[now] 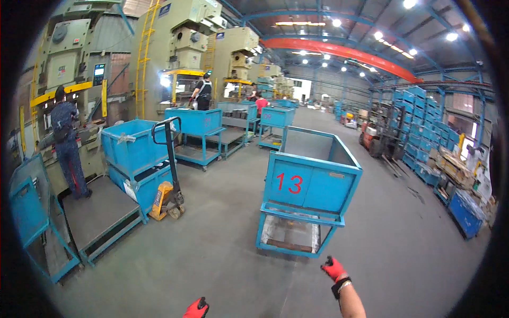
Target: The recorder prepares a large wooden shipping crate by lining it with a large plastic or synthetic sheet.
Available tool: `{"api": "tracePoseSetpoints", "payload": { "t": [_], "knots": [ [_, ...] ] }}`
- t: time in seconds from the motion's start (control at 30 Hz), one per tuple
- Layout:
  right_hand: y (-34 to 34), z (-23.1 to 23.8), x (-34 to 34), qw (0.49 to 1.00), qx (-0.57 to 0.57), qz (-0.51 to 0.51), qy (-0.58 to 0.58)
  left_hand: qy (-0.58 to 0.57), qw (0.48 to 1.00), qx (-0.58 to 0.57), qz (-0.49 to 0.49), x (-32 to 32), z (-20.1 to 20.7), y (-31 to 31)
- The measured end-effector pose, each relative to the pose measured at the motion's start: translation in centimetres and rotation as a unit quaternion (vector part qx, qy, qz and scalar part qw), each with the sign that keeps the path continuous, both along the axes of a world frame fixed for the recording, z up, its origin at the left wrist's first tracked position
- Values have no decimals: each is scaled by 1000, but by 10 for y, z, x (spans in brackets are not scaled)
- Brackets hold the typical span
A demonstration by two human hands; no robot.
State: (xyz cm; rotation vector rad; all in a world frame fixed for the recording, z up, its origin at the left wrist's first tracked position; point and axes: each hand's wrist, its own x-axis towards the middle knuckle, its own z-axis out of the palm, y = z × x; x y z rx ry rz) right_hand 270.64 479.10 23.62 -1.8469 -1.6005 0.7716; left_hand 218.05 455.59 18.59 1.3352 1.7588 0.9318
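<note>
1. Two hands, head view: left hand [196, 308] cut by the lower edge, right hand [334, 269] fully in, dark wristband [341, 286] behind it.
2. Grip: right fingers loosely bent, nothing visible in them; can't tell if the tips meet. Left fingers look curled, palm hidden; can't tell if apart or together.
3. Blue cart [314, 183], open-topped, red marking on its near wall, stands ahead on the grey floor [222, 259]. Right hand shows just below the cart's near right bottom corner, looks apart from it; left hand is farther off, below and left of the near left corner.
4. Step, judged: reach toward the cart, no hold yet. A hold would call for both hands up at the near top edge.
5. Around: pallet jack [160, 200] toward the floor's left edge, forklift [377, 135] toward its right.
</note>
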Motion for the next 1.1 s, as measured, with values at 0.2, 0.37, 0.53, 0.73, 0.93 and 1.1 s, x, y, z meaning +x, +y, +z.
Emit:
{"api": "tracePoseSetpoints", "payload": {
  "t": [0.2,0.37,0.53,0.73,0.93,1.1],
  "knots": [
    [270,108,43,953,232,-17,-193,122,874,-439,171,39,-125,-52],
    [411,179,64,903,305,-43,-298,70,825,-508,238,111,-116,-66],
    [499,212,100,903,230,-30,-362,54,851,-447,272,185,-86,3],
    [544,234,109,892,143,64,-423,36,867,-396,300,232,-29,65],
    [522,213,106,921,213,45,-323,31,825,-410,388,268,-75,-43],
    [562,169,166,870,334,-16,-363,-27,783,-460,418,319,-95,-116]
  ]
}}
